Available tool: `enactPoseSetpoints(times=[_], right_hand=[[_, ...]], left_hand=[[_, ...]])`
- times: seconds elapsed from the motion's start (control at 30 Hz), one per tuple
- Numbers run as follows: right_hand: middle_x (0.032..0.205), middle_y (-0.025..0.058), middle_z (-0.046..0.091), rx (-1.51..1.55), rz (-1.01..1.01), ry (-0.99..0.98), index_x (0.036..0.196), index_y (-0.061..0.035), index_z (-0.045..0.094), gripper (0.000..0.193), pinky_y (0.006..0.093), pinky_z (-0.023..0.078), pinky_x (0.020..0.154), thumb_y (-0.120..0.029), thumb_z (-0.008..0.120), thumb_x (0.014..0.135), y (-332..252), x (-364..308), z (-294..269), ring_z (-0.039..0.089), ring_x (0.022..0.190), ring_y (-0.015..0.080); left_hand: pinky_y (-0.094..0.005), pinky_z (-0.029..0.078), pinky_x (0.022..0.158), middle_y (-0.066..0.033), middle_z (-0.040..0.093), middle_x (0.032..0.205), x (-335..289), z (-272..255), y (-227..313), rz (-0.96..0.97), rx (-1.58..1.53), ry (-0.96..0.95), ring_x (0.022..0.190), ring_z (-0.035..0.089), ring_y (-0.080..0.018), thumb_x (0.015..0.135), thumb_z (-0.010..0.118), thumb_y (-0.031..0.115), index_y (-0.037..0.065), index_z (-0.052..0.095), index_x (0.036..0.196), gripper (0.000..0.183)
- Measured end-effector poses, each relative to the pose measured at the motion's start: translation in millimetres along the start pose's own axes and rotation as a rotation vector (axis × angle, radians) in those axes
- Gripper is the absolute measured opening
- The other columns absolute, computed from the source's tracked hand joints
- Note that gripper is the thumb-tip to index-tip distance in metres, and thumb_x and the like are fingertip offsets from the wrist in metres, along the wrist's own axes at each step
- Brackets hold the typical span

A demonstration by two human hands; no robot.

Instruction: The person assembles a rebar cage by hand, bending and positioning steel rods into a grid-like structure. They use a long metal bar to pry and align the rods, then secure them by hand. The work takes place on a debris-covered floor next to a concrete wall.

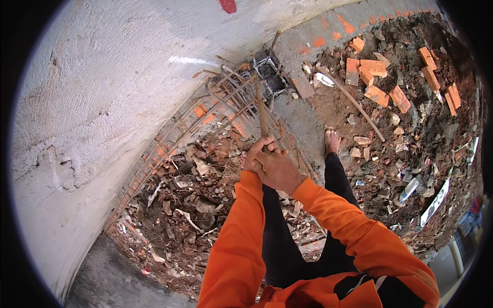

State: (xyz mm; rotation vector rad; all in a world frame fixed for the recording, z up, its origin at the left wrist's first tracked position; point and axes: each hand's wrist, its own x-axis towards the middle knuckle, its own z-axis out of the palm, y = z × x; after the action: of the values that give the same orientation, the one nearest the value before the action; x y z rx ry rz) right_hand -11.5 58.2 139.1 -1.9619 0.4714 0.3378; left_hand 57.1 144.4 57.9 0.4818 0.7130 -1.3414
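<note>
Bar, brown and long, stands out from both hands, its far end among the rusty rods at the foot of the wall; whether it touches them, one cannot tell. The left hand and the right hand are closed around its near end, overlapping, the right partly covering the left. Just beyond the bar's tip, a square frame of rods surrounds a dark hollow. A long rod cage runs along the wall toward the lower left, over orange brickwork. To the right, a bare foot rests on the grey ledge. Beyond it a stick lies aslant near loose bricks. Farther right and lower, a clear bottle lies near a white strip. Rubble spreads on the near side of the rods, around the dark trousers.
</note>
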Motion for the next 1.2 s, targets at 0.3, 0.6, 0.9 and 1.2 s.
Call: enactPoseSetpoints(times=[0.3, 0.6, 0.9, 1.2], right_hand=[[0.076, 0.0171, 0.061, -0.154, -0.179, -0.099, 0.083, -0.0046, 0.06, 0.016, 0.0456, 0.049, 0.062, -0.019, 0.055, 0.083, 28.9, -17.8, -22.4, 0.061, 0.077, 0.0356], [0.07, 0.0194, 0.062, -0.12, -0.054, -0.174, 0.08, -0.0026, 0.06, 0.02, 0.0465, 0.05, 0.061, -0.022, 0.053, 0.082, 13.0, -29.1, -27.8, 0.063, 0.068, 0.0373], [0.063, 0.02, 0.053, 0.01, -0.059, -0.198, 0.073, -0.0043, 0.051, 0.01, 0.0505, 0.045, 0.057, -0.013, 0.057, 0.074, -105.1, -114.8, -79.8, 0.053, 0.059, 0.0426], [0.064, 0.012, 0.055, 0.108, -0.138, -0.484, 0.08, -0.0049, 0.055, 0.013, 0.0395, 0.048, 0.052, -0.017, 0.061, 0.079, -188.2, -278.3, -173.6, 0.058, 0.054, 0.03]], left_hand=[[-0.0402, 0.046, 0.089, 0.003, 0.052, 0.066, 12.6, 8.5, -53.4, 0.176, -0.306, -0.145, 0.065, 0.057, -0.0148, 0.085, 0.053, 0.013, 0.012, 0.053, 0.088, 0.003], [-0.0391, 0.051, 0.077, 0.0018, 0.051, 0.062, -1.4, 30.3, -21.9, -0.07, 0.173, 0.358, 0.057, 0.054, -0.0162, 0.086, 0.064, 0.014, 0.014, 0.046, 0.079, 0.019], [-0.0384, 0.053, 0.076, 0.0006, 0.047, 0.064, -138.8, 131.0, -64.9, 0.045, 0.046, 0.211, 0.058, 0.054, -0.0144, 0.087, 0.054, 0.014, 0.008, 0.048, 0.088, 0.009], [-0.0303, 0.051, 0.072, -0.0066, 0.06, 0.076, -277.3, 213.8, -181.7, -0.015, 0.414, 0.15, 0.069, 0.058, -0.0132, 0.088, 0.058, 0.02, 0.004, 0.049, 0.083, 0.019]])
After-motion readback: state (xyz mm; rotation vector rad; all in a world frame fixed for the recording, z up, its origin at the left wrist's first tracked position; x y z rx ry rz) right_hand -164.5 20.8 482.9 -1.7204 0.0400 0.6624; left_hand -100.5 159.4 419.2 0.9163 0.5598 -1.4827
